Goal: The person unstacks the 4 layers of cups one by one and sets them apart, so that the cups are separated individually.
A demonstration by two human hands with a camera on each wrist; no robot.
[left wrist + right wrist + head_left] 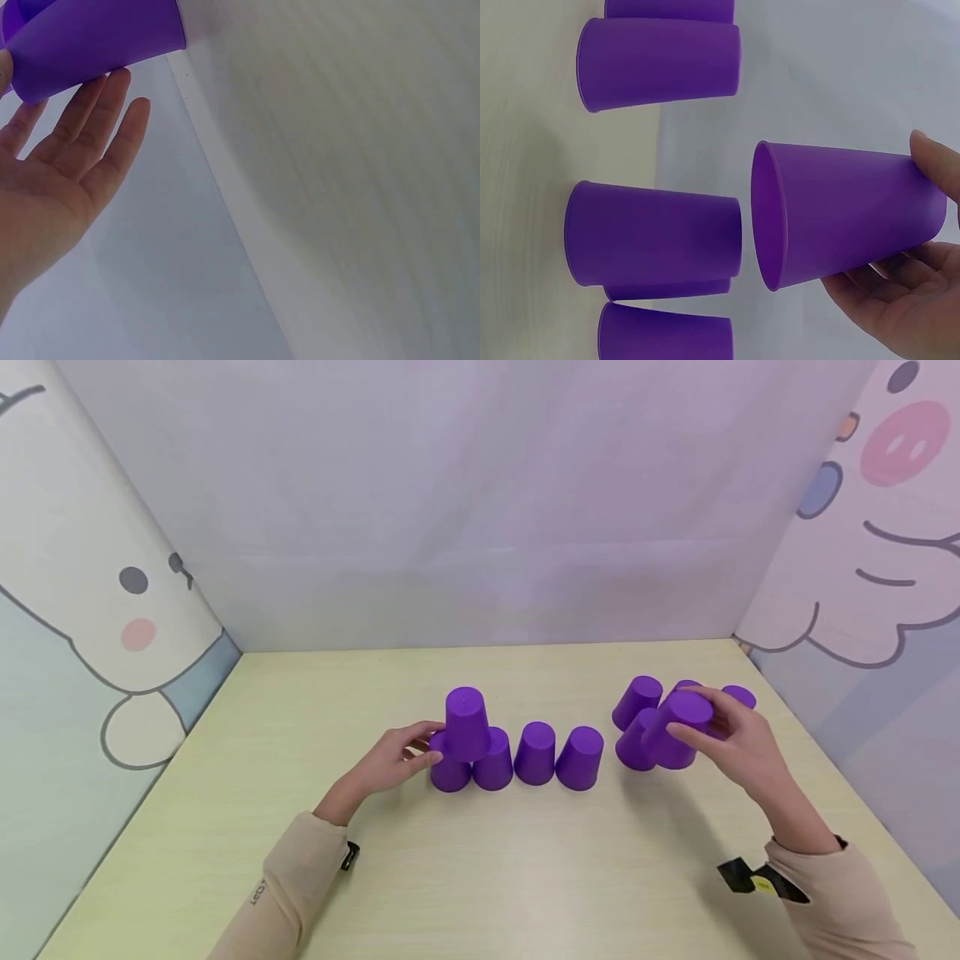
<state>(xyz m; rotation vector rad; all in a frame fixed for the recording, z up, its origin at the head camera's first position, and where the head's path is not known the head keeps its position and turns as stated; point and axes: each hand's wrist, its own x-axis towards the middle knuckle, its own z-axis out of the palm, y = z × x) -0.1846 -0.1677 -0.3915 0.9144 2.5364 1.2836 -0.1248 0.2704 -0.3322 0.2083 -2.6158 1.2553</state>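
My left hand [397, 756] is beside the leftmost purple cup [450, 775] of an upside-down row, thumb in front and fingers behind. In the left wrist view, its fairly straight fingers [116, 97] lie along a purple cup [105, 49]. Above the row's two left cups sits an upside-down cup [467, 724], its base at their tops. My right hand [742, 743] grips another upside-down purple cup [675, 735] near its closed end, raised above the table, as the right wrist view shows its rim beside the standing cup [652, 236].
Two more cups [536, 753] continue the row to the right. Several upside-down purple cups [637, 703] stand at the table's right, partly hidden by my right hand. A pale wood-grain table [480, 877] meets a white curtain wall [480, 527] behind and cartoon-printed side panels.
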